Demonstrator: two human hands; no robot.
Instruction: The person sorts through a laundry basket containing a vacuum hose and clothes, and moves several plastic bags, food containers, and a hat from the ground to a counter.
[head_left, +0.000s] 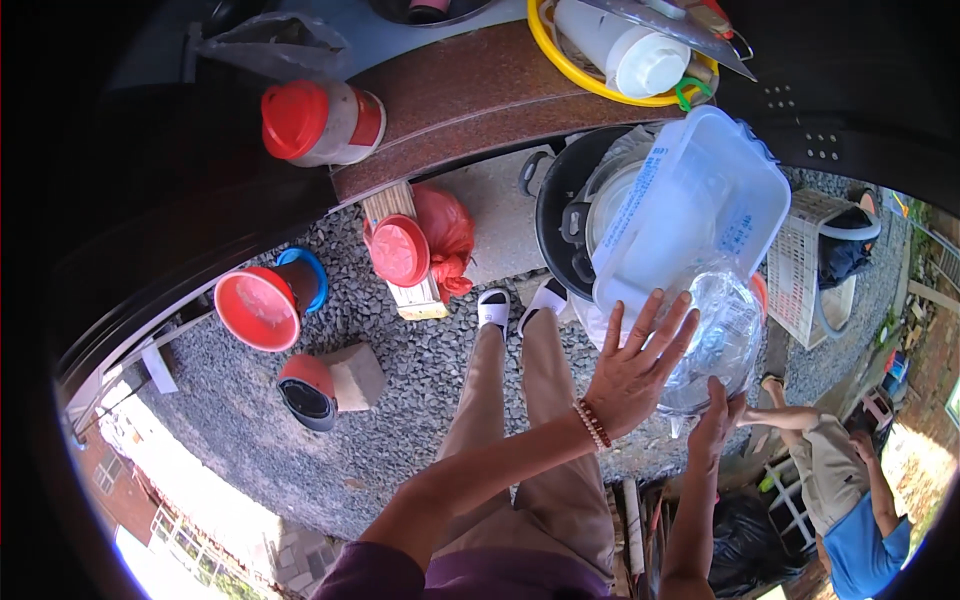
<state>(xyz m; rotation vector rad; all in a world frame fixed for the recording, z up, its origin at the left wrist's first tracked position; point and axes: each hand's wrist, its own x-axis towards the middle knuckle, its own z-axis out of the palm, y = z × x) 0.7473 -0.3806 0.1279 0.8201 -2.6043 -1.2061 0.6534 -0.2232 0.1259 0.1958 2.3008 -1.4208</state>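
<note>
A round, shiny object in clear plastic wrap (720, 322), perhaps a lid or dish, lies in front of me on the right. My right hand (712, 424) grips its near edge, thumb on top. Beside it, my left hand (637, 367) has spread fingers over or against the wrap's left edge; whether they touch is hard to tell. Just beyond is a translucent plastic bin (697, 195) with blue writing, tilted above a big black pan (551, 217). Clear lids or bowls (604, 206) sit in the pan, partly hidden by the bin.
A stone ledge (465, 97) holds a red-lidded jar (322, 124) and a yellow basin (551, 52). On the gravel are red tubs (259, 307), a red bag (442, 225), a concrete block (356, 375) and a white plastic crate (802, 262). Another person (832, 480) is at the lower right.
</note>
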